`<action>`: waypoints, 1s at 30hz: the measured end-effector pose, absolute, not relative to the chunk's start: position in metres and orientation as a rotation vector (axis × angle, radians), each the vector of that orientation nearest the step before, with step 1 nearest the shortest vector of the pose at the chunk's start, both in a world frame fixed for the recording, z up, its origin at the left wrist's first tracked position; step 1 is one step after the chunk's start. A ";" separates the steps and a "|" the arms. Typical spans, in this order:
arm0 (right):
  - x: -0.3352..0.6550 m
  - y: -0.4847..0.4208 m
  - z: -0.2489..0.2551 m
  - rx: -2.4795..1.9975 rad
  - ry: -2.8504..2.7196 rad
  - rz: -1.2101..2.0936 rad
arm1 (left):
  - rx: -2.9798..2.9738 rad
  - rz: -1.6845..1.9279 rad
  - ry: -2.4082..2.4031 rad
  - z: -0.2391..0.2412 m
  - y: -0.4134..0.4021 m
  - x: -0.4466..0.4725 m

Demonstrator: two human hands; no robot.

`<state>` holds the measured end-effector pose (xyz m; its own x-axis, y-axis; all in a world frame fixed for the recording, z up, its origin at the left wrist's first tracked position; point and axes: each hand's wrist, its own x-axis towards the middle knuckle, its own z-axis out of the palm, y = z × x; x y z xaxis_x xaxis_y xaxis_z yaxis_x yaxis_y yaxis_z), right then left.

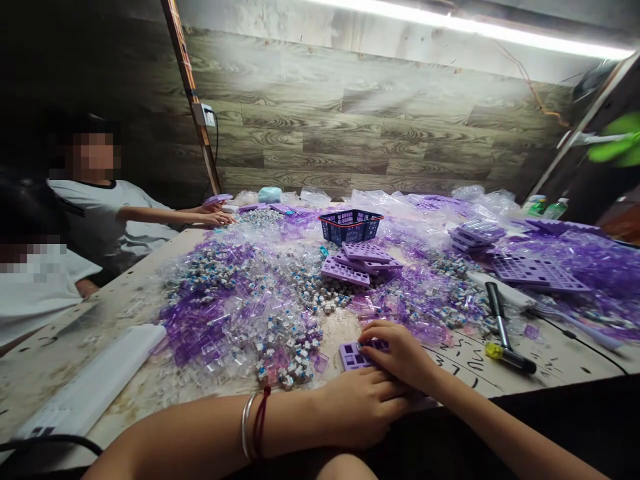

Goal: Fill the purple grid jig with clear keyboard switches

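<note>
Wood-grain panels (300, 113) line the back wall, lit by a long bright tube light (475, 27), and below them a pale, stained table (120, 300) spreads out under heaps of small parts. White-and-blue switch pieces (295, 360) lie mixed with clear and purple plastic caps (200, 333) across the middle. At the near edge, in front of these heaps, a purple plate (349, 357) with square openings lies under both hands and is partly covered by them. The left hand (357, 407), with a silver bangle (245, 425) and a dark red cord (260, 423) at its wrist, lies across the near part of the plate, fingers together; how firmly it grips is hidden. The right hand (400, 353) bends over the plate from the other side, thumb and fingertips drawn close together at its openings; whether a small piece sits between them cannot be told. Beyond, a loose stack of purple plates (365, 260) leans among the parts, just in front of a dark blue basket (350, 230). To the right, a black-handled mallet (497, 317) with a yellow end lies beside black handwriting on the table, near a white bar (510, 295). Along the left side sit two people in white tops, the farther one (120, 207) reaching over the table's far part.
</note>
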<state>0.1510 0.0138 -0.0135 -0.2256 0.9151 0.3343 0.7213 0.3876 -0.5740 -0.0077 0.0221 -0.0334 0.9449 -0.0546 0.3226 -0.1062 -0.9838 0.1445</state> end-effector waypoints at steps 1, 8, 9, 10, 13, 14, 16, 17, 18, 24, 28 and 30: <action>0.151 0.014 -0.013 -1.399 -2.016 0.397 | 2.938 0.483 -0.123 -0.033 0.022 -0.008; 0.152 0.016 -0.015 -1.359 -2.004 0.475 | 2.930 0.503 -0.132 -0.032 0.022 -0.008; 0.152 0.016 -0.014 -1.355 -2.007 0.482 | 2.934 0.506 -0.133 -0.032 0.022 -0.008; 0.152 0.016 -0.013 -1.355 -2.007 0.481 | 2.939 0.507 -0.135 -0.032 0.022 -0.008; 0.152 0.017 -0.012 -1.362 -2.016 0.467 | 2.956 0.499 -0.141 -0.030 0.021 -0.008; 0.152 0.017 -0.012 -1.370 -2.019 0.455 | 2.959 0.490 -0.136 -0.029 0.021 -0.008; 0.152 0.016 -0.013 -1.407 -2.023 0.427 | 2.958 0.472 -0.124 -0.027 0.020 -0.008; 0.153 0.016 -0.014 -1.432 -2.021 0.412 | 2.953 0.463 -0.121 -0.026 0.020 -0.008; 0.153 0.015 -0.015 -1.454 -2.018 0.400 | 2.949 0.457 -0.119 -0.026 0.020 -0.008; 0.162 0.008 -0.014 -1.472 -1.969 0.321 | 2.934 0.427 -0.118 -0.029 0.022 -0.009; 0.182 0.006 -0.007 -1.510 -1.859 0.130 | 2.941 0.439 -0.125 -0.031 0.022 -0.011; 0.193 0.005 -0.005 -1.526 -1.795 0.067 | 2.950 0.426 -0.126 -0.030 0.022 -0.012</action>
<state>0.1930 0.0052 -0.0048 0.0081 0.8622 0.5064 0.8218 0.2828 -0.4946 -0.0117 0.0221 -0.0302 0.9560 -0.0602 0.2871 -0.1053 -0.9839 0.1444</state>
